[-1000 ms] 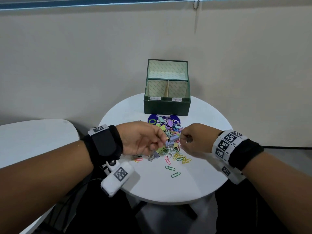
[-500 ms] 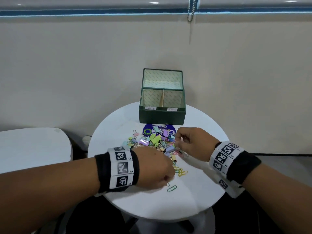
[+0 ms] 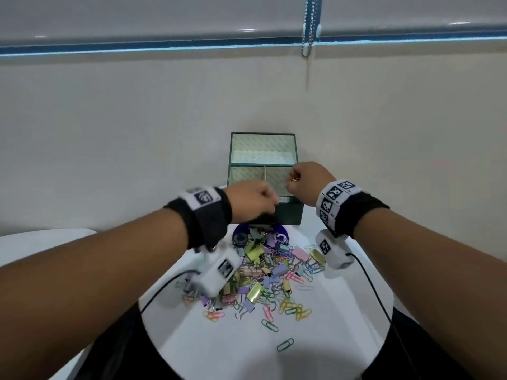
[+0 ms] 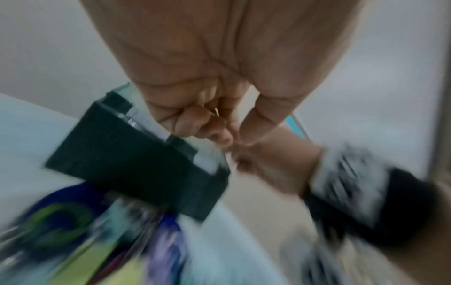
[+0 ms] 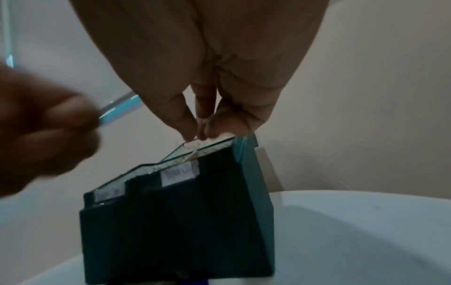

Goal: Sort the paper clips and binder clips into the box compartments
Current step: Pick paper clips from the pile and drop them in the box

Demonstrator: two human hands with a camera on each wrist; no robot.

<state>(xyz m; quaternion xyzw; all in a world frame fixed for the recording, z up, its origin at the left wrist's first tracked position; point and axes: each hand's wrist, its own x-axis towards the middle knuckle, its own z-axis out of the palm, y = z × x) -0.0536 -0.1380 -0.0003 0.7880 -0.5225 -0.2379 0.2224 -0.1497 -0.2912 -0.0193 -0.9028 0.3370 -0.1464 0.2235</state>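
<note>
Head view, dark green box, divided compartments

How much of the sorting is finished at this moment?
Almost nothing shows as done: the box interior in view looks bare. In hand: the right hand pinches a paper clip over it; the left hand is curled, its contents unclear. Left: the clip pile on the table.

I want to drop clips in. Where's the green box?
In the head view, the green box sits at the round table's far edge, just behind the clip pile.
</note>
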